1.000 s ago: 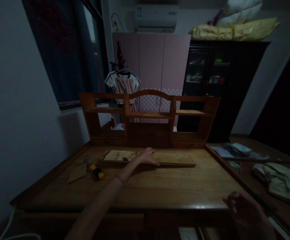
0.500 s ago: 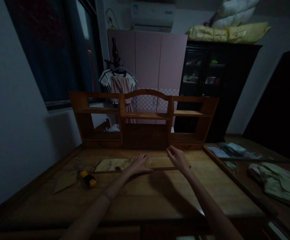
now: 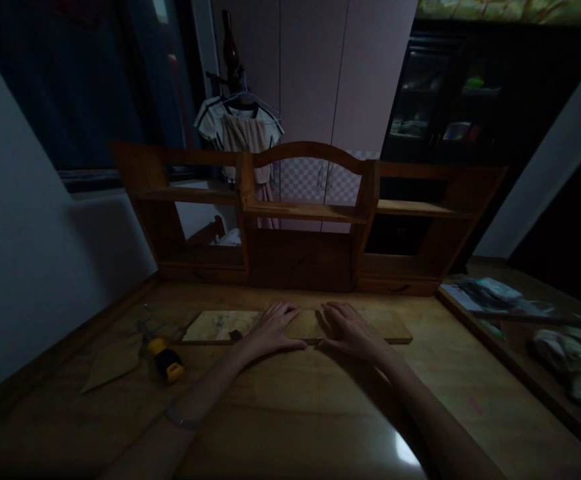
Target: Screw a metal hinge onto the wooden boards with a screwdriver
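A long flat wooden board point(image 3: 387, 325) lies crosswise on the wooden desktop. My left hand point(image 3: 273, 330) rests on its middle with the fingers stretched out and the thumb along the near edge. Just to the right, my right hand point(image 3: 350, 331) lies on the same board, fingers spread and thumb toward the left thumb. Toward the board's left end its surface is marked, with a small dark scrap point(image 3: 235, 335) on it. A yellow-and-black handled tool point(image 3: 165, 361), apparently a screwdriver, lies left of the board beside a flat tan piece point(image 3: 113, 365).
Behind the board stands a wooden shelf unit point(image 3: 310, 212) along the desk's back edge. A raised wooden rim point(image 3: 490, 340) borders the desktop's right side. Beyond it are a pale cloth point(image 3: 570, 363) and plastic-wrapped items point(image 3: 495, 293). A wall point(image 3: 95, 267) rises at the left.
My right hand has come down from above the board and moved left to lie flat on it. My left hand stays on the board. The view has tilted down and moved closer.
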`<state>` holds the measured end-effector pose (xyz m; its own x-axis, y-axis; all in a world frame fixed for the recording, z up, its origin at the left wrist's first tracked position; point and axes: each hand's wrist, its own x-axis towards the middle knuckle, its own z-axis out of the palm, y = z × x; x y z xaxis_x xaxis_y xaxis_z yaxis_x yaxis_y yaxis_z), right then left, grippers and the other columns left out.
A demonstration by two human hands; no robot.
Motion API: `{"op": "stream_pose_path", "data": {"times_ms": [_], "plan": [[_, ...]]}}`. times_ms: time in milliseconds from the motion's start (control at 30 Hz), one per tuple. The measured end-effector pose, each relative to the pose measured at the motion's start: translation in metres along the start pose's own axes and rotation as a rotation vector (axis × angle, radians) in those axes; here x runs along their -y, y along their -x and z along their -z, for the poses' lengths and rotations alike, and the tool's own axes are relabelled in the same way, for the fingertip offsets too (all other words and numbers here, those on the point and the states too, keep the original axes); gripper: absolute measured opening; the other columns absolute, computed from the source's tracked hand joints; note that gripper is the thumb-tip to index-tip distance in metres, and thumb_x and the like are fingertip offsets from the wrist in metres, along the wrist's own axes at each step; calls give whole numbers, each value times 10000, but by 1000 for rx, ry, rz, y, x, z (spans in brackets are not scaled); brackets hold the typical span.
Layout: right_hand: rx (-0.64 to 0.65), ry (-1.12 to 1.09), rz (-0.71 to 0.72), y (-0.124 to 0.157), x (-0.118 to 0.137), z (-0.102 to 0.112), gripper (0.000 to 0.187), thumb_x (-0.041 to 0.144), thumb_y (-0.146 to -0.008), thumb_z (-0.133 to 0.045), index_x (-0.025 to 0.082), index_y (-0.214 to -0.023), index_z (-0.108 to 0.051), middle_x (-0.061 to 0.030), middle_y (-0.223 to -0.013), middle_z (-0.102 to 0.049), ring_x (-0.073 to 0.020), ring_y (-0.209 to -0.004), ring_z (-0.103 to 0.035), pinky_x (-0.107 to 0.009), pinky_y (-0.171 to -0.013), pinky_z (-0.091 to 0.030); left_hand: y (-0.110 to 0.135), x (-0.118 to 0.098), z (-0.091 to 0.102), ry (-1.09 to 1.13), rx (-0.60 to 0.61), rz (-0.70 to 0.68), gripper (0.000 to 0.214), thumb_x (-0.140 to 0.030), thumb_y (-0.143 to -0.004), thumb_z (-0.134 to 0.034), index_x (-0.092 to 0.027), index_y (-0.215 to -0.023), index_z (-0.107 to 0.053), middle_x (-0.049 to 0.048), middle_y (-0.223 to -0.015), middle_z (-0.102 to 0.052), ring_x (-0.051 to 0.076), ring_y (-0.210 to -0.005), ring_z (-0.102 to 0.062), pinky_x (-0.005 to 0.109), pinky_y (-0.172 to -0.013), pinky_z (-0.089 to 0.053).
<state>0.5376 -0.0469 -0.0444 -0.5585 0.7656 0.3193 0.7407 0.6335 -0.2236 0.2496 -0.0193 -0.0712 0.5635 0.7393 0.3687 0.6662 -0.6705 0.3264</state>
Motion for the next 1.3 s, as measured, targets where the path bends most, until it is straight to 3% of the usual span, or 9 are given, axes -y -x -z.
{"op": "stream_pose_path", "data": {"times_ms": [200,533,700,900,1133,1300], "plan": [[-3,-6,-21,-1,-3,-11,879,639,-905,-704,152,-1585,-432,-165,-1456,-553,-309,-1307,-540,-440,-1119,-455,0,5,-4,-21,-15,-42,918,-805,-791,-710,-194,-1464,-587,136,-1368,-590,328,-1269,-540,482,-1132,-433],[-29,19,5,-1,-3,-14,804,639,-914,-694,194,-1547,-476,-154,-1400,-582,-304,-1264,-567,-439,-1079,-478,3,-5,0,-64,-36,-32,872,-791,-818,-690,-213,-1464,-594,125,-1382,-601,328,-1278,-543,482,-1146,-420],[-40,58,18,-2,-3,-15,787,662,-918,-668,202,-1532,-492,-158,-1376,-591,-310,-1247,-575,-454,-1065,-481,2,1,-4,-125,-47,-68,841,-779,-841,-673,-217,-1462,-596,117,-1398,-606,335,-1313,-529,518,-1237,-305],[-20,93,17,-5,0,-11,752,641,-912,-689,187,-1492,-533,-175,-1342,-606,-326,-1221,-584,-456,-1044,-480,2,6,-7,-128,-45,-72,842,-795,-853,-637,-225,-1470,-586,117,-1409,-602,320,-1315,-533,507,-1234,-314],[-29,106,-16,-4,6,-10,664,625,-932,-674,207,-1438,-571,-177,-1305,-614,-340,-1190,-593,-475,-992,-495,-1,8,-3,-124,-21,-94,791,-735,-868,-681,-246,-1483,-582,118,-1431,-602,315,-1352,-537,557,-1278,-224],[-25,103,-25,-4,4,-13,720,645,-908,-696,204,-1458,-549,-169,-1319,-613,-337,-1220,-584,-460,-1013,-484,-2,11,-6,-131,-25,-99,793,-731,-869,-682,-233,-1478,-588,120,-1418,-605,320,-1343,-537,543,-1267,-254]]}}
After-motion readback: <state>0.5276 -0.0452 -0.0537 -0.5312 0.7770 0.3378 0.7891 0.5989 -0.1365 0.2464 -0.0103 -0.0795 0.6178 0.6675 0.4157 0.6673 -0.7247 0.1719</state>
